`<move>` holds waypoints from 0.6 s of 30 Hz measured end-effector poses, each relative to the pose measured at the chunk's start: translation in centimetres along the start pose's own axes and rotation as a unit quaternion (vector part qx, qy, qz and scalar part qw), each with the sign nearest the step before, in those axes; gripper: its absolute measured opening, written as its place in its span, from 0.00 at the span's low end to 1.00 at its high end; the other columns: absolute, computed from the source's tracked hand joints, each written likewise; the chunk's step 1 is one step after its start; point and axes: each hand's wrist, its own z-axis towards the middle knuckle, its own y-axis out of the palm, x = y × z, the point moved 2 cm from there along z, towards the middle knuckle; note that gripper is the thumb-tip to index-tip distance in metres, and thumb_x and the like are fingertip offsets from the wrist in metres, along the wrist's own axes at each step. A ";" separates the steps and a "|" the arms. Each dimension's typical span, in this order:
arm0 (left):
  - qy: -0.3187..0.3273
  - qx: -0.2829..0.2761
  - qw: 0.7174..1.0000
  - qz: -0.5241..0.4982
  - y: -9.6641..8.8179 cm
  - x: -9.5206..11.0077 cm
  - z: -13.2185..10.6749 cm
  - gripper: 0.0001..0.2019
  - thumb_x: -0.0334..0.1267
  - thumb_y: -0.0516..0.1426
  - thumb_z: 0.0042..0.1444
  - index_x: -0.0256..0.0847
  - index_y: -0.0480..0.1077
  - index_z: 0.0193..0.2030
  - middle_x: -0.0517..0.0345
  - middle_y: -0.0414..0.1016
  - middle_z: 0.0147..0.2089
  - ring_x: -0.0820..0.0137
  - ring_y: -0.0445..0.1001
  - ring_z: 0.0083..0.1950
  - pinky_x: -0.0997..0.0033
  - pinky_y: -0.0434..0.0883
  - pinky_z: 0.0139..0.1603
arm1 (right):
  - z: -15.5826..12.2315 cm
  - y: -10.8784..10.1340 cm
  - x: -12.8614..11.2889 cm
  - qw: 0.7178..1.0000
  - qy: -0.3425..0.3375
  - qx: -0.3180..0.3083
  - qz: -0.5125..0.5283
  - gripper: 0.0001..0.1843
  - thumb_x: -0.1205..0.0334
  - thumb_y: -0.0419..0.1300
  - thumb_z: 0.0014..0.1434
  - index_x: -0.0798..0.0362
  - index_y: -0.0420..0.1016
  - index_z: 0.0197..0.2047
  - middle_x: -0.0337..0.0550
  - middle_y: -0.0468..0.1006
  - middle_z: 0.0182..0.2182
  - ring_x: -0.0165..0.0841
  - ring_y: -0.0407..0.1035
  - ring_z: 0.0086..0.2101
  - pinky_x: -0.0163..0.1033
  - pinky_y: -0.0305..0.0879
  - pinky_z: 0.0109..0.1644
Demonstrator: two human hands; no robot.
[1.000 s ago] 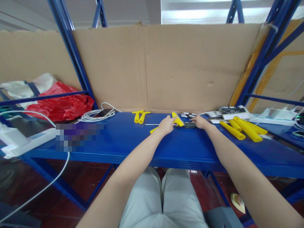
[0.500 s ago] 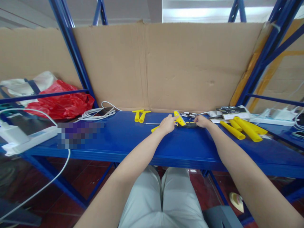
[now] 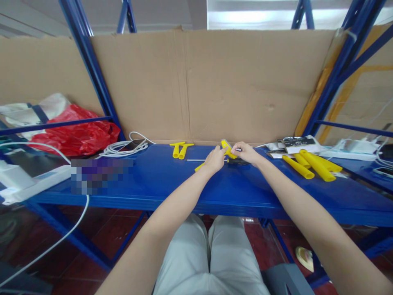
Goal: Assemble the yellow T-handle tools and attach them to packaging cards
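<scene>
My left hand (image 3: 216, 159) is closed around the handle of a yellow scraper (image 3: 227, 148), whose wide head with a thin edge strip points up and away. My right hand (image 3: 246, 152) is at the right side of that head, fingertips pinched together against it. Whatever small thing the pinch may hold is too small to make out. Beneath the hands lies a screwdriver (image 3: 238, 161) with a black handle, its thin shaft pointing left. Part of another yellow piece (image 3: 199, 166) shows beside my left wrist.
Two yellow T-shaped scraper parts (image 3: 179, 150) lie at the back of the blue table (image 3: 172, 184). Several yellow tubular handles (image 3: 316, 166) and small printed packets (image 3: 301, 144) are on the right. Coiled white cable (image 3: 123, 148), a red bag (image 3: 80, 127) and a power strip (image 3: 39, 182) occupy the left.
My right hand has moved left from the small parts near the screwdriver handle to the scraper head. My left hand keeps hold of the scraper, its head now slightly turned.
</scene>
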 end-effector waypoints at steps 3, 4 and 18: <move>-0.002 0.005 1.000 0.002 0.0 0.0 0.0 0.24 0.31 0.50 0.64 0.44 0.59 0.67 0.46 0.67 0.54 0.63 0.73 0.54 0.68 0.68 0.53 | 0.1 0.6 0.1 1.000 -0.005 -0.002 -0.029 0.06 0.63 0.59 0.52 0.53 0.73 0.25 0.43 0.76 0.32 0.35 0.69 0.40 0.41 0.62 0.51; -0.002 0.006 1.000 0.003 0.0 0.0 0.0 0.25 0.31 0.50 0.64 0.43 0.59 0.67 0.46 0.67 0.54 0.63 0.73 0.54 0.68 0.68 0.53 | 0.2 0.7 0.2 0.999 -0.006 -0.001 -0.038 0.06 0.64 0.59 0.52 0.53 0.73 0.25 0.43 0.76 0.32 0.35 0.69 0.40 0.42 0.62 0.51; 0.008 0.008 1.000 0.016 0.2 0.0 -0.1 0.25 0.31 0.49 0.64 0.45 0.58 0.67 0.46 0.66 0.54 0.62 0.72 0.53 0.66 0.68 0.52 | 0.1 0.8 0.2 0.993 -0.027 -0.013 -0.116 0.06 0.66 0.56 0.54 0.53 0.74 0.29 0.46 0.75 0.35 0.39 0.68 0.43 0.44 0.59 0.54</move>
